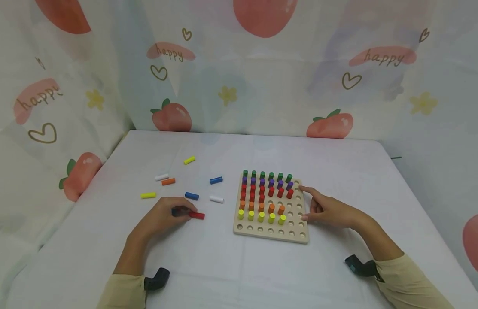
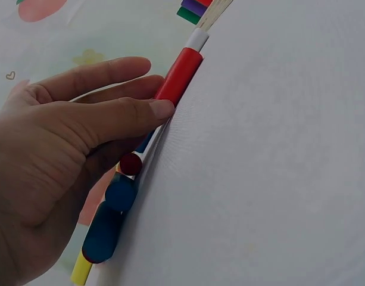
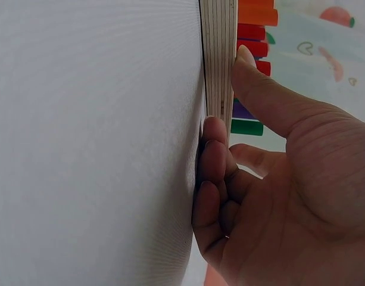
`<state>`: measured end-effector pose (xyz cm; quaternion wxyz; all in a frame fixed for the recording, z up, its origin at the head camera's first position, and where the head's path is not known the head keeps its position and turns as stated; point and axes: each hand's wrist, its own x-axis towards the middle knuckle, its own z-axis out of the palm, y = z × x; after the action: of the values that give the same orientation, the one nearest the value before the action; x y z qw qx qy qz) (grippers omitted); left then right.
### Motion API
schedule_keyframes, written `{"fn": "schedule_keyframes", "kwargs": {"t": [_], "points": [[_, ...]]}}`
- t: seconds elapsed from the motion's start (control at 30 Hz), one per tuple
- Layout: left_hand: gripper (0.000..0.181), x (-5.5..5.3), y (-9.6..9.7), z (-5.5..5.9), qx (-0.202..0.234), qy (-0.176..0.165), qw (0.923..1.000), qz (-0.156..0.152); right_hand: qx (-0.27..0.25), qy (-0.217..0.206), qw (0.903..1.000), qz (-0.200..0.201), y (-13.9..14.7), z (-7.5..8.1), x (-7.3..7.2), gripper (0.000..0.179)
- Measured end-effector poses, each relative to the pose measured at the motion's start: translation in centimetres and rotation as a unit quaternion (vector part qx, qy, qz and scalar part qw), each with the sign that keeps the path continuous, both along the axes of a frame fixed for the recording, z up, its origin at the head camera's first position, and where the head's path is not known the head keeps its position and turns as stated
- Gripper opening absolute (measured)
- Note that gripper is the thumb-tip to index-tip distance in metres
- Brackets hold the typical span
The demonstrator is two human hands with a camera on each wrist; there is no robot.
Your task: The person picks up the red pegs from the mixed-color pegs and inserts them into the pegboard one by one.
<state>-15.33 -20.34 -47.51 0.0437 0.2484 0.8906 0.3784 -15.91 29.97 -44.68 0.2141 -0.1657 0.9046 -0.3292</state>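
Note:
Thumb and fingers of my left hand pinch a red peg low over the white tabletop. In the left wrist view, the red peg points up past the thumb tip, and more blue and red pegs show below the hand. My right hand holds the right edge of a wooden pegboard, its index finger and thumb at separate points along that side. The right wrist view shows the thumb over the board's edge and curled fingers by its side. Green, purple, red, orange and yellow pegs stand upright in rows on the board.
Loose pegs lie left of the board: yellow, white, orange, blue and another white peg. A patterned cloth hangs behind the table.

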Motion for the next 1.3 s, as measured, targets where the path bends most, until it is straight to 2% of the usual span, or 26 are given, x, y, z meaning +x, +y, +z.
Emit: {"fn": "schedule_keyframes", "kwargs": {"t": [0.17,0.37,0.63,0.93,1.3], "points": [[0.033,0.05,0.06,0.14,0.011,0.009,0.9999,0.008,-0.002,-0.001,1.0,0.0,-0.01,0.12,0.04,0.091],[0.031,0.25,0.02,0.62,0.066,0.014,0.9974,0.027,-0.004,0.0,1.0,0.003,0.0,0.2,0.02,0.09],[0.029,0.27,0.07,0.75,0.094,0.013,0.9954,0.012,-0.005,-0.002,1.0,0.002,0.01,0.25,0.06,0.09],[0.031,0.47,0.25,0.59,0.095,-0.014,0.9952,0.016,-0.008,-0.003,1.0,0.003,-0.01,-0.02,0.11,0.09],[0.029,0.18,0.52,0.13,0.064,-0.036,0.9969,0.028,-0.002,-0.003,1.0,0.0,-0.09,0.13,0.01,0.091]]}}
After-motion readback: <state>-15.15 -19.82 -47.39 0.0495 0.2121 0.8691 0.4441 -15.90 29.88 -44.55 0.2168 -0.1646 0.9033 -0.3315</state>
